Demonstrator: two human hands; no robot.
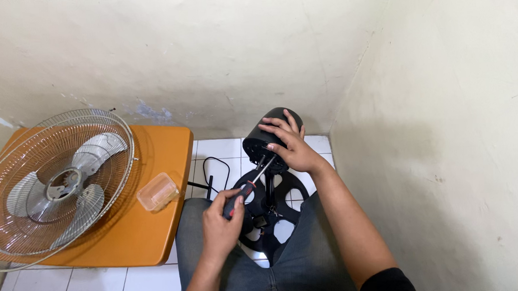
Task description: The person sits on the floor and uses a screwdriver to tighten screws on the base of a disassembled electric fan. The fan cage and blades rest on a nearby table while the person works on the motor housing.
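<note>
Black motor housing (268, 140) sat up and to the right of the left hand (219, 226), tilted on its stem above the round spoked base (273, 212) between the knees, over white floor tiles (212, 150). Left fingers (229, 198) wrapped shut round the red-and-black screwdriver (246, 188), long axis running diagonally up-right, tip at the housing's lower rim; right hand (291, 144) nearer, fingers spread flat over the housing top, steadying rather than gripping. Matte cylinder, dark vented face toward the tool, screw itself too small to make out; caged fan head (54, 183) and clear plastic box (157, 191) parked on the orange tabletop (154, 150) well to the left.
</note>
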